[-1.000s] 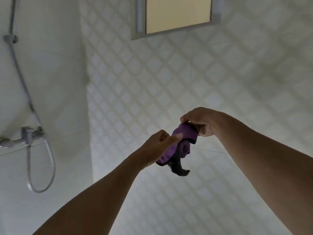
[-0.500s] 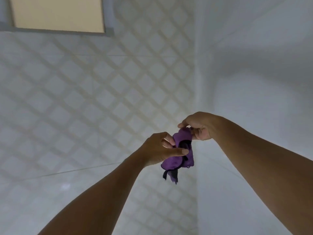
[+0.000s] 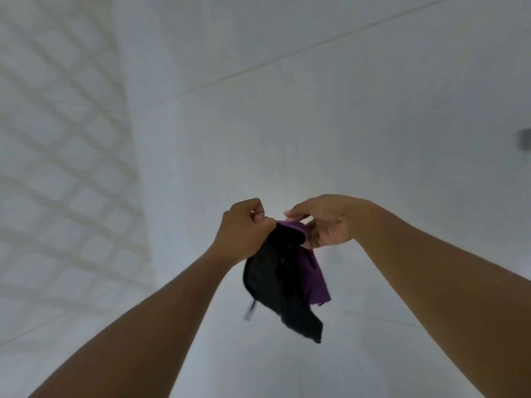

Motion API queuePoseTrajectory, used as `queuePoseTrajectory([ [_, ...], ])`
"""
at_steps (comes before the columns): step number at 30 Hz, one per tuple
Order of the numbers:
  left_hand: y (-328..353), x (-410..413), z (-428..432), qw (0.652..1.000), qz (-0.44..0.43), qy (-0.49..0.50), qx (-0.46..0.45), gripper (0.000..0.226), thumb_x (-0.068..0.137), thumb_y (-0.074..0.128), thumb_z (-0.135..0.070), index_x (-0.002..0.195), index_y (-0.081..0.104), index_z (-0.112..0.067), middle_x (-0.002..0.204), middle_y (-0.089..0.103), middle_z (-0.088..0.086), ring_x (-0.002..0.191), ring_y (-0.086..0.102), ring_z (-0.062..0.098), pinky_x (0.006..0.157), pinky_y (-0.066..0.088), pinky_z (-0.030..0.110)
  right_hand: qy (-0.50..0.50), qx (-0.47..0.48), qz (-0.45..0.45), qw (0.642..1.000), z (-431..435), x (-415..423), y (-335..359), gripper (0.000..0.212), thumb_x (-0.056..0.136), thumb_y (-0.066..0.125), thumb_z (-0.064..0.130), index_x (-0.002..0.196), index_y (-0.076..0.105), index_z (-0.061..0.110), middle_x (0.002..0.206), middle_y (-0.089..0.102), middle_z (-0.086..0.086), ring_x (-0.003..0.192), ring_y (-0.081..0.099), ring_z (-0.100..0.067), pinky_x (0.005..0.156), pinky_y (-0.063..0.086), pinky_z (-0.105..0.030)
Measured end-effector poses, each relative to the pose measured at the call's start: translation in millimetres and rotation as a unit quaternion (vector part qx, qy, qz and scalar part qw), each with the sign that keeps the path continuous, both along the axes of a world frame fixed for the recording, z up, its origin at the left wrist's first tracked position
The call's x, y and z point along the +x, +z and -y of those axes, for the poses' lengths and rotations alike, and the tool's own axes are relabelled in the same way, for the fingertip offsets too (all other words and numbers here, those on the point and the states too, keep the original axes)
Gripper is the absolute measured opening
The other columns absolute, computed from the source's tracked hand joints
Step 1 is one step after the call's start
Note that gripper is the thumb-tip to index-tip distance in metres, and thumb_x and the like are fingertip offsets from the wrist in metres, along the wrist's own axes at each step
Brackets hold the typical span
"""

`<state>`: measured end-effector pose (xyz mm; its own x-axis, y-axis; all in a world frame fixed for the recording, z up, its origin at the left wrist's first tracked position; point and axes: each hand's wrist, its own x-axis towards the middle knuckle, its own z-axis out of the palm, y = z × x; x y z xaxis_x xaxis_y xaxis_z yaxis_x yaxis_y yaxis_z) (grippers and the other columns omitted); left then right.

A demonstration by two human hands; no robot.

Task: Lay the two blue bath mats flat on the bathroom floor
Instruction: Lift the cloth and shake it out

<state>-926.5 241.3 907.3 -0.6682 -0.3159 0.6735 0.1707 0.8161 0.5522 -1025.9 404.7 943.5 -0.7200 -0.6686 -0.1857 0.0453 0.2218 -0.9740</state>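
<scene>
Both of my hands are raised in front of a white wall and hold a small purple and black cloth between them. My left hand is fisted on the cloth's top left edge. My right hand pinches the purple top edge with its fingertips. The cloth hangs down partly unfolded, black side to the left, purple to the right. No blue bath mat and no floor are in view.
A wall with a diamond tile pattern fills the left side. Plain white wall tiles lie ahead and to the right. A small grey fitting sits on the wall at the right edge.
The view has swung right, away from the window and the shower hose. The bunched cloth has opened and now hangs longer, with its black side showing.
</scene>
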Motion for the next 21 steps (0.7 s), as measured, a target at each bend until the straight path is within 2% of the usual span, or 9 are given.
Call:
queuePoseTrajectory([
  [3,26,-27,-49,0.996,-0.006,-0.086,0.015,0.021,0.08,0.06,-0.015,0.067,0.044,-0.018,0.056,0.042,-0.004,0.051,0.033,0.014,0.05,0.031,0.025,0.022,0.084,-0.061,0.994,-73,-1,6,0.06,0.077,0.075,0.061,0.106,0.064,0.011,0.09,0.059,-0.008,0.068,0.05,-0.018,0.059,0.041,-0.028],
  [5,44,-43,-83,0.991,-0.012,-0.134,0.005,0.019,0.082,0.057,-0.013,0.07,0.044,-0.018,0.058,0.042,-0.003,0.053,0.032,0.016,0.052,0.03,0.027,0.055,0.132,-0.084,0.986,-119,0,13,0.07,0.065,0.077,0.072,0.107,0.068,0.016,0.088,0.062,-0.004,0.069,0.049,-0.016,0.06,0.035,-0.027],
  [8,66,-64,-136,0.982,0.003,-0.183,-0.037,0.016,0.085,0.057,-0.014,0.074,0.045,-0.018,0.061,0.043,-0.003,0.057,0.034,0.016,0.056,0.032,0.029,0.014,0.188,-0.153,0.97,-177,6,24,0.047,0.075,0.082,0.051,0.105,0.073,0.017,0.09,0.059,-0.002,0.066,0.044,-0.013,0.061,0.033,-0.025],
  [12,88,-86,-193,0.972,0.001,-0.216,-0.088,0.011,0.087,0.057,-0.015,0.08,0.049,-0.015,0.064,0.048,-0.004,0.058,0.039,0.015,0.056,0.033,0.028,-0.132,0.199,-0.26,0.936,-237,7,40,0.022,0.095,0.065,0.024,0.114,0.069,0.014,0.093,0.064,-0.006,0.075,0.053,-0.018,0.066,0.044,-0.031],
  [15,94,-104,-218,0.966,0.012,-0.223,-0.133,0.006,0.088,0.055,-0.014,0.084,0.051,-0.016,0.066,0.054,-0.001,0.06,0.044,0.017,0.058,0.038,0.027,-0.205,0.167,-0.31,0.913,-278,5,51,0.018,0.099,0.054,0.016,0.116,0.06,0.015,0.108,0.067,-0.014,0.084,0.065,-0.025,0.075,0.061,-0.04],
  [17,93,-117,-230,0.963,0.013,-0.211,-0.168,0.011,0.089,0.054,-0.016,0.083,0.049,-0.023,0.068,0.058,-0.001,0.061,0.05,0.019,0.06,0.044,0.032,-0.231,0.123,-0.329,0.907,-299,-1,55,0.013,0.101,0.053,0.017,0.113,0.056,0.017,0.106,0.065,-0.015,0.082,0.069,-0.028,0.064,0.062,-0.039],
  [18,93,-123,-237,0.961,0.006,-0.197,-0.193,0.012,0.09,0.053,-0.017,0.085,0.048,-0.026,0.07,0.06,-0.001,0.064,0.054,0.021,0.062,0.047,0.034,-0.243,0.122,-0.364,0.891,-307,-6,55,0.009,0.102,0.052,0.019,0.11,0.055,0.02,0.102,0.065,-0.014,0.079,0.068,-0.026,0.061,0.059,-0.034],
  [19,92,-129,-244,0.958,-0.007,-0.177,-0.225,0.011,0.092,0.051,-0.018,0.089,0.048,-0.029,0.075,0.062,-0.001,0.069,0.057,0.022,0.064,0.049,0.036,-0.26,0.144,-0.426,0.854,-314,-13,55,0.006,0.102,0.051,0.019,0.106,0.054,0.023,0.098,0.065,-0.012,0.076,0.066,-0.023,0.061,0.057,-0.029],
  [21,92,-139,-259,0.946,-0.047,-0.126,-0.294,0.012,0.096,0.048,-0.019,0.098,0.047,-0.03,0.088,0.063,-0.002,0.079,0.058,0.025,0.065,0.048,0.037,-0.288,0.192,-0.559,0.753,-321,-29,56,0.014,0.102,0.048,0.015,0.1,0.053,0.028,0.098,0.064,-0.007,0.078,0.061,-0.019,0.068,0.051,-0.023],
])
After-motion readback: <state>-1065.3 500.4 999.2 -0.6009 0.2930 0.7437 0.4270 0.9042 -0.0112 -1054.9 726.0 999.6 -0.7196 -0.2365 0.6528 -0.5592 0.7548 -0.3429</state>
